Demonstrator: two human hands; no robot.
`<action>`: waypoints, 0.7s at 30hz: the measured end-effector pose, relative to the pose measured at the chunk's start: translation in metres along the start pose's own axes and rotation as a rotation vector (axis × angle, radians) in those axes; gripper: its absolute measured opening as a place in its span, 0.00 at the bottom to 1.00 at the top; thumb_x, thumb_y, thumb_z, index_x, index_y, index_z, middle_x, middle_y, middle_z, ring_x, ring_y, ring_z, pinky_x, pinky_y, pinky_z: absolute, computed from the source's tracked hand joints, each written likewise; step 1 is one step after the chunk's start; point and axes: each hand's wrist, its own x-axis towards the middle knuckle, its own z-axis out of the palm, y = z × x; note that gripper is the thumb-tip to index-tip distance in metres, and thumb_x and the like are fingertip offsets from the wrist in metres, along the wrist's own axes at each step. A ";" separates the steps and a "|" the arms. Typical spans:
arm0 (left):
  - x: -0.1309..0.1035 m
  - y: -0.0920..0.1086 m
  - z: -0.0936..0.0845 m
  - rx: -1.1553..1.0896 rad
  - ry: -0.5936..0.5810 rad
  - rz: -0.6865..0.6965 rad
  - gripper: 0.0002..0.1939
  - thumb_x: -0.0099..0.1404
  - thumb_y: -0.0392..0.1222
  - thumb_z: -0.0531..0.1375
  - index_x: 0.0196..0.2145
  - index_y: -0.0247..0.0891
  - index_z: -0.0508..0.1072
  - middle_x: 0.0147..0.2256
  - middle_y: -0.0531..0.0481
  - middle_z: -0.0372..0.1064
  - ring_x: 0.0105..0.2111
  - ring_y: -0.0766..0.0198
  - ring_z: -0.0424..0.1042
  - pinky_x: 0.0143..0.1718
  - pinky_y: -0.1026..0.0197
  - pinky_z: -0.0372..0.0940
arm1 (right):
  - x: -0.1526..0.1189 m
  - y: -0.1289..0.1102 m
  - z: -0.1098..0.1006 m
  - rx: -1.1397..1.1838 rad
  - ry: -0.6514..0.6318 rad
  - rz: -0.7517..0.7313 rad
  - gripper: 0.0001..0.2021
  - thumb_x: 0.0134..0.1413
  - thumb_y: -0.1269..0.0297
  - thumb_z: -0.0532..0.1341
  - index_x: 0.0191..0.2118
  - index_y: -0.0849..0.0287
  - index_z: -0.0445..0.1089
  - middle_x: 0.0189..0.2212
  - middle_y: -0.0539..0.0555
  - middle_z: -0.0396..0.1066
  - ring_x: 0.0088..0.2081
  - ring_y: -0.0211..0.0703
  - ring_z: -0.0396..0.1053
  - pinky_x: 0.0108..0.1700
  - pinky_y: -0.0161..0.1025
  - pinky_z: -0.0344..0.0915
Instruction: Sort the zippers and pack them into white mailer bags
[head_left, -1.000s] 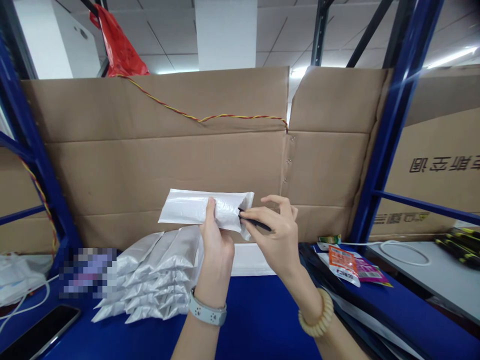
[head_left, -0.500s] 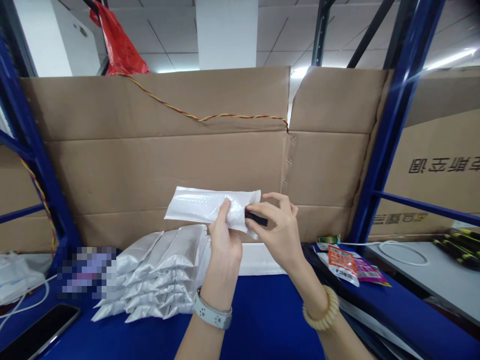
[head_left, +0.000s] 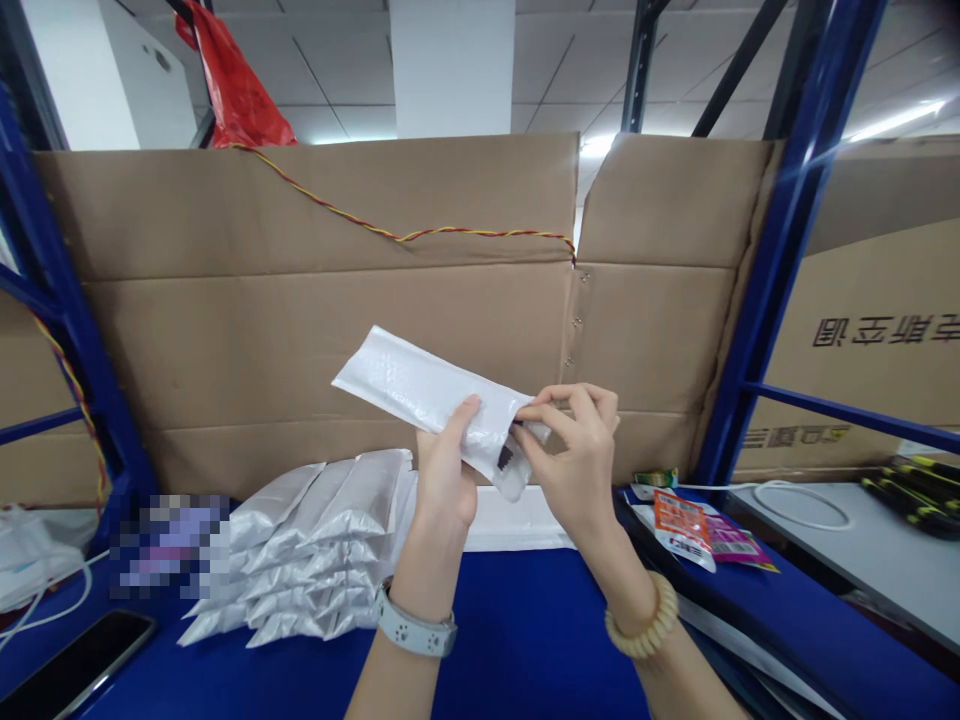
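My left hand [head_left: 446, 475] grips a white bubble mailer [head_left: 427, 385], thumb on its front face. The mailer tilts, its left end raised and its open mouth lower right. A black item [head_left: 505, 458] shows just inside the mouth; most of it is hidden, so its kind is unclear. My right hand [head_left: 577, 455] is closed at the mouth, with thumb and forefinger pinching its upper rim. Several filled white mailers [head_left: 322, 550] lie stacked left of my left wrist. Behind my hands, another flat white mailer [head_left: 487, 525] lies on the blue table.
A cardboard panel [head_left: 337, 340] stands behind the blue tabletop [head_left: 517, 630]. At the left lies a phone [head_left: 82, 660] near white cables. Snack packets [head_left: 684, 528] sit at the right, beside a blue rack post [head_left: 765, 300]. Black-and-yellow tools [head_left: 915, 495] lie farther right.
The mailer has tilted, its left end rising and its mouth dropping. The black item has gone deeper into it. My right fingers have shifted from that item to the mailer's rim.
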 end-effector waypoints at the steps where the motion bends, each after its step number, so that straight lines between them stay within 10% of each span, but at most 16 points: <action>1: -0.001 -0.001 0.000 0.025 -0.028 -0.006 0.25 0.48 0.36 0.68 0.45 0.36 0.69 0.37 0.46 0.73 0.36 0.59 0.73 0.39 0.58 0.67 | 0.000 0.000 0.001 -0.006 0.018 0.015 0.03 0.48 0.68 0.61 0.28 0.54 0.72 0.36 0.53 0.66 0.45 0.51 0.55 0.45 0.49 0.52; 14: -0.014 -0.009 0.001 0.223 -0.284 -0.146 0.36 0.45 0.34 0.70 0.52 0.43 0.64 0.46 0.45 0.71 0.45 0.54 0.70 0.41 0.57 0.67 | 0.001 0.009 -0.001 -0.062 0.141 0.119 0.09 0.46 0.61 0.56 0.34 0.58 0.59 0.38 0.58 0.60 0.43 0.53 0.56 0.44 0.51 0.54; 21: 0.001 -0.001 -0.002 0.114 -0.113 0.084 0.26 0.46 0.35 0.69 0.45 0.36 0.70 0.42 0.44 0.73 0.42 0.55 0.72 0.44 0.56 0.67 | 0.006 0.010 -0.006 0.354 -0.087 0.289 0.18 0.48 0.61 0.59 0.45 0.58 0.60 0.37 0.56 0.66 0.37 0.44 0.66 0.38 0.42 0.63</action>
